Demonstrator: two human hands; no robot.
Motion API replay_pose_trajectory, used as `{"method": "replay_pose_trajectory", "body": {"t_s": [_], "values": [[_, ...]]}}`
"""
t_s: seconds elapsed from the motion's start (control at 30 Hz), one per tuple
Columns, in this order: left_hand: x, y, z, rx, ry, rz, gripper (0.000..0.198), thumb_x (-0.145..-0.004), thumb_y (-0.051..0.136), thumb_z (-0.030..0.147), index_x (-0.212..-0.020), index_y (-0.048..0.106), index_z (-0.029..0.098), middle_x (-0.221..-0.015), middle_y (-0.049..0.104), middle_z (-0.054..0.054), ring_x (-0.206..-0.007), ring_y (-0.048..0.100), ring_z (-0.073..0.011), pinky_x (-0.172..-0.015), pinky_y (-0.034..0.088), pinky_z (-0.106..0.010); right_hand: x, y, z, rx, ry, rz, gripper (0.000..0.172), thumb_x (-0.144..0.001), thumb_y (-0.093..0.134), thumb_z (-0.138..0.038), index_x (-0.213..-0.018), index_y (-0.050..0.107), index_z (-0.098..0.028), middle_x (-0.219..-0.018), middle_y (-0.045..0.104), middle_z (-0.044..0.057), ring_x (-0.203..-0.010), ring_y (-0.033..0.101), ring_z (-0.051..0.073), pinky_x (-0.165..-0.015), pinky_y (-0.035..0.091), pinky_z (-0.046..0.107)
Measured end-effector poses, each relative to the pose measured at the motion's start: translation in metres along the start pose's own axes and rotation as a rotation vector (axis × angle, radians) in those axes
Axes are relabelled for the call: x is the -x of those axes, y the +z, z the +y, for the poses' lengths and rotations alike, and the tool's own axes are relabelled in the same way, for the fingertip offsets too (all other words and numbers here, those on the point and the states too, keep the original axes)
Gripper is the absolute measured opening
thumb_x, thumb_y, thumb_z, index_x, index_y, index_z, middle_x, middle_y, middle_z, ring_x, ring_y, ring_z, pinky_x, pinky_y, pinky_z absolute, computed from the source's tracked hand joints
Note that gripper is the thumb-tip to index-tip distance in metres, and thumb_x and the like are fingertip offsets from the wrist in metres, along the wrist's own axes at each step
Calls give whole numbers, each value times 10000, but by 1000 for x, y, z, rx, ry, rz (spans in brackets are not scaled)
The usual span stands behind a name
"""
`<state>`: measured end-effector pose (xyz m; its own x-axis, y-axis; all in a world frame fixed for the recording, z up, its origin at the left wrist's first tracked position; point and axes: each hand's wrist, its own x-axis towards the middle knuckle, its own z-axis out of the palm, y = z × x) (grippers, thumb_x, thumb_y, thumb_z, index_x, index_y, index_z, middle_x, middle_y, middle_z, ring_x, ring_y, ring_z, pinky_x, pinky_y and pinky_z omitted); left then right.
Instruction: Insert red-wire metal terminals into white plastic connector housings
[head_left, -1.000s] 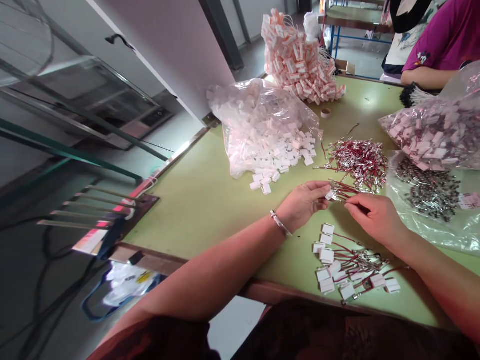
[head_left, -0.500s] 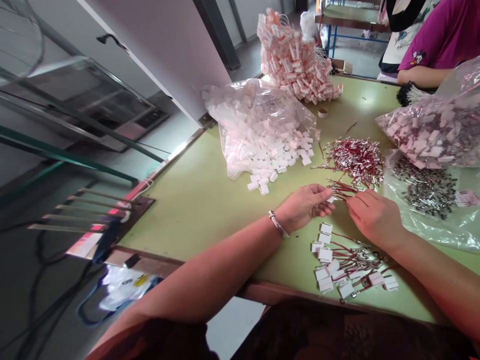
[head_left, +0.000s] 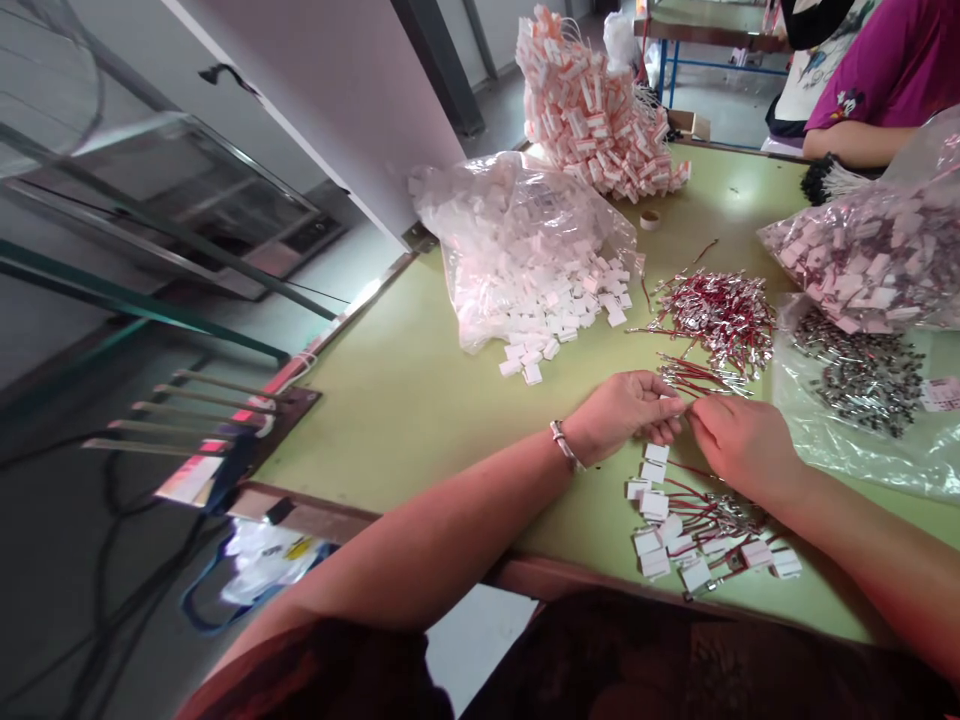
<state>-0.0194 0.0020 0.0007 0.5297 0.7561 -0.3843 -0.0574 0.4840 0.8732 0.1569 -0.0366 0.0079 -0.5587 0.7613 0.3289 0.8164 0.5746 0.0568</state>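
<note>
- Left hand: your fingertips are closed in a pinch; contents hidden, cannot tell.
- Right hand: likewise pinched, contents hidden; tips meet, probably for fine control.
- Red crimped wires at 12 o'clock from your hands, white connector housings at 10: presumably within easy reach.
- Wired housings at 6, apparently kept separate.

Looks like wiring-assembly workshop: shown by green-topped workbench, plastic bag of white connector housings, pile of red crimped wires, second blue-legged workbench behind, co-worker's purple sleeve.
</note>
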Motion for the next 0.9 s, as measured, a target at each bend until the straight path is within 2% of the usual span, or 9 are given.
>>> {"method": "replay_pose_trajectory", "body": {"t_s": [0.2, 0.33, 0.5, 0.63, 0.7, 0.77, 0.8, 0.83, 0.9], "values": [[2, -10, -1, -26, -6, -164, 191, -776, 712, 244, -765, 560, 128, -568, 652, 5, -439, 565, -53, -412, 407, -168, 0, 5, 3, -191, 14, -31, 242, -885, 395, -183, -673, 510, -200, -577, 564, 19, -528, 495, 146, -521, 291, 285], [4, -10, -3, -87, 0, -190, 214, -781, 701, 282, -755, 546, 137, -567, 643, 10, -418, 543, -47, -399, 393, -167, 4, 3, -1, -210, 18, -29, 236, -887, 396, -187, -678, 506, -200, -571, 555, 14, -516, 477, 145, -525, 284, 289], [5, -1, -6, -379, 77, -63, 176, -799, 654, 277, -803, 526, 155, -525, 605, 29, -409, 538, -70, -426, 413, -190, 8, 2, -5, -77, -70, -6, 236, -855, 414, -98, -672, 540, -175, -582, 558, 34, -542, 504, 160, -535, 295, 302], [17, -15, 17, -704, 155, -91, 273, -732, 699, 373, -858, 601, 152, -664, 654, -28, -549, 586, -109, -520, 444, -225, 6, 2, -5, -168, -16, -68, 221, -890, 437, -163, -724, 582, -167, -627, 594, 38, -585, 541, 171, -551, 340, 302], [29, -35, 36, -955, 291, 162, 459, -598, 795, 425, -942, 627, 172, -801, 672, -54, -706, 608, -163, -616, 461, -260, 5, -1, -6, -267, 63, -123, 191, -904, 453, -203, -807, 614, -170, -722, 643, 48, -663, 576, 180, -603, 388, 304], [41, -60, 53, -1207, 267, 580, 384, -702, 674, 541, -802, 634, 172, -737, 645, -70, -699, 586, -205, -618, 446, -306, 3, -5, -8, -389, 101, -191, 166, -907, 480, -237, -867, 633, -186, -823, 668, 54, -754, 596, 184, -672, 426, 310], [46, -71, 59, -1305, 189, 700, 404, -774, 582, 561, -688, 616, 168, -670, 619, -82, -682, 580, -227, -620, 441, -330, 3, -8, -8, -456, 102, -229, 166, -909, 493, -263, -867, 638, -196, -840, 669, 49, -774, 598, 179, -693, 436, 308], [49, -81, 62, -1398, 106, 726, 439, -809, 534, 548, -596, 585, 169, -620, 594, -91, -667, 579, -245, -619, 435, -347, 2, -10, -7, -518, 97, -262, 181, -915, 495, -290, -851, 641, -203, -829, 666, 41, -765, 595, 168, -694, 441, 300], [51, -93, 64, -1544, -32, 660, 455, -811, 540, 518, -512, 539, 173, -561, 560, -95, -660, 591, -272, -619, 429, -355, 0, -13, -2, -559, 118, -271, 232, -927, 477, -322, -811, 641, -207, -781, 651, 28, -716, 583, 151, -669, 441, 289]]}}
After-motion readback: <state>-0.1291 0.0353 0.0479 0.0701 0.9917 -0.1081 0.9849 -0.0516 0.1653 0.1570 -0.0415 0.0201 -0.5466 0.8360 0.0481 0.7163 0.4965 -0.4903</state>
